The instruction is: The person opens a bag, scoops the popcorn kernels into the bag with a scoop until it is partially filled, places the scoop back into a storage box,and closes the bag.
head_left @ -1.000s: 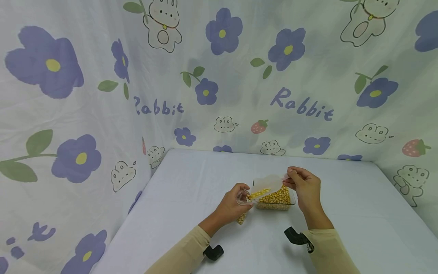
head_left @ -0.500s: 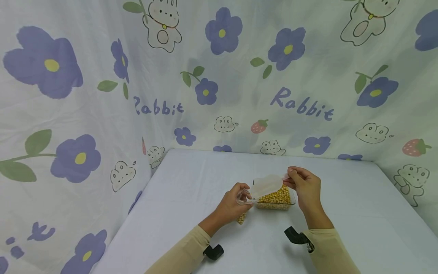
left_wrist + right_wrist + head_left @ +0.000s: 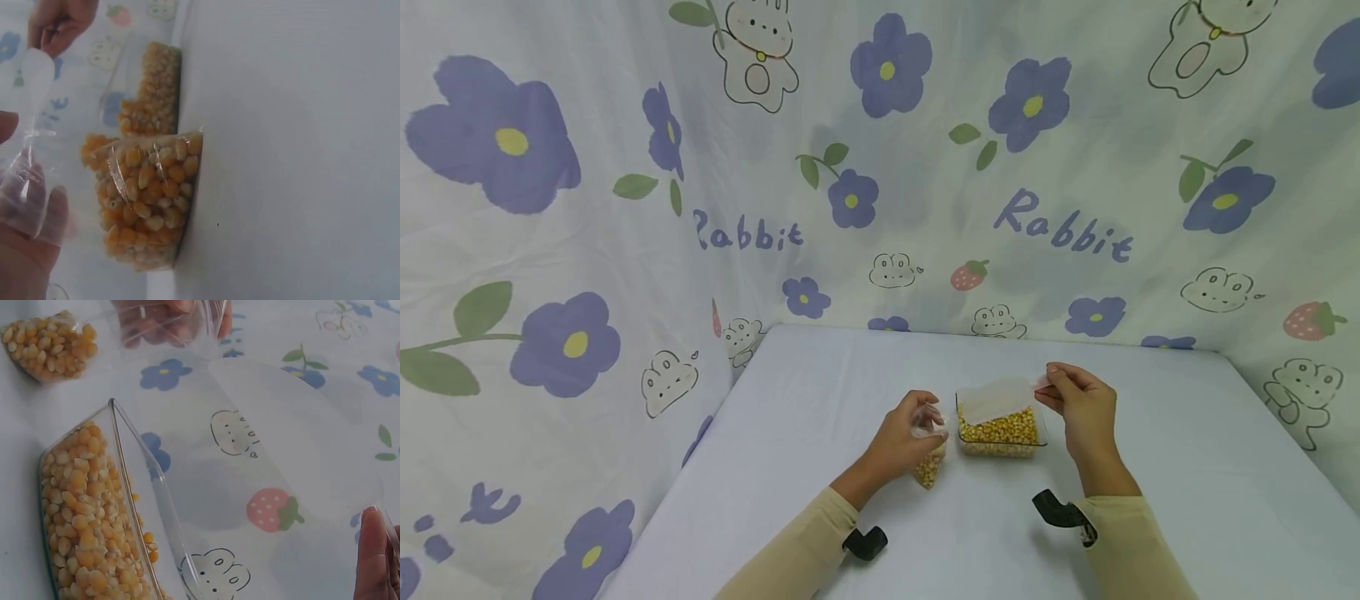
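My left hand (image 3: 898,437) has its fingers curled around the wide mouth of a clear plastic bag (image 3: 25,194). Dried corn kernels (image 3: 147,194) fill the bag's lower part, which reaches down to the table. Between thumb and fingers, my right hand (image 3: 1084,417) pinches the handle end of a translucent white scoop (image 3: 997,400). No kernels show on the scoop, whose tip points toward the bag. Beneath the scoop stands a rectangular clear glass container (image 3: 128,481) holding many corn kernels (image 3: 81,525). The container is just right of the bag, and the scoop hides part of its back.
A white cloth covers the table (image 3: 820,400). Patterned fabric (image 3: 925,167) with purple flowers and rabbits hangs behind it and at the left. Black wrist mounts (image 3: 867,543) stick out from both sleeves.
Yellow kernels lay on the scoop at the bag's mouth a second ago; they are gone from it. The scoop and right hand have moved right, the left hand slightly left with the bag's mouth.
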`<action>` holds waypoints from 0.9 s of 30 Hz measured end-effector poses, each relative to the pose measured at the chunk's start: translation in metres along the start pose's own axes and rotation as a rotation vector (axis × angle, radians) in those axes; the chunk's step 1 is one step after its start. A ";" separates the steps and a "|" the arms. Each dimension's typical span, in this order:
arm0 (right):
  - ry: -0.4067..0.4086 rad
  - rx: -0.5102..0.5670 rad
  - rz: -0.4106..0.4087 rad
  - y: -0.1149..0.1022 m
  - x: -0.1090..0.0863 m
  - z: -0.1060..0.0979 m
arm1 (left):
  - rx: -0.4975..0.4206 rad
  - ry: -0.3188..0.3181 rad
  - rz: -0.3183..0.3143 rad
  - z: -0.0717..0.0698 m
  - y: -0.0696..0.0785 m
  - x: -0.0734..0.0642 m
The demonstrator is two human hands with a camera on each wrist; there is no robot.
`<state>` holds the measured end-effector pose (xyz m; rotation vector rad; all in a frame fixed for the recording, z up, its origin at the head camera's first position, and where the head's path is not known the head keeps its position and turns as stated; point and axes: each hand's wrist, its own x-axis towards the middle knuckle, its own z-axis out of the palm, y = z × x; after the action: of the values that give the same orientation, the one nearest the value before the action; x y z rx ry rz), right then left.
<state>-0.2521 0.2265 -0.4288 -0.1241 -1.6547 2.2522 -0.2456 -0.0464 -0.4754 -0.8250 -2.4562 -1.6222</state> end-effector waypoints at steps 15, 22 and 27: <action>0.064 -0.085 0.036 0.018 0.010 -0.009 | 0.007 0.039 -0.024 -0.004 0.006 0.000; 0.075 -0.101 0.031 0.036 0.016 -0.017 | 0.021 0.037 -0.040 -0.003 0.001 -0.001; 0.069 -0.150 0.029 0.042 0.018 -0.020 | 0.017 0.031 -0.041 -0.003 0.001 0.000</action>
<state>-0.2728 0.2393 -0.4724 -0.2608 -1.7948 2.1178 -0.2456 -0.0490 -0.4732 -0.7463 -2.4783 -1.6123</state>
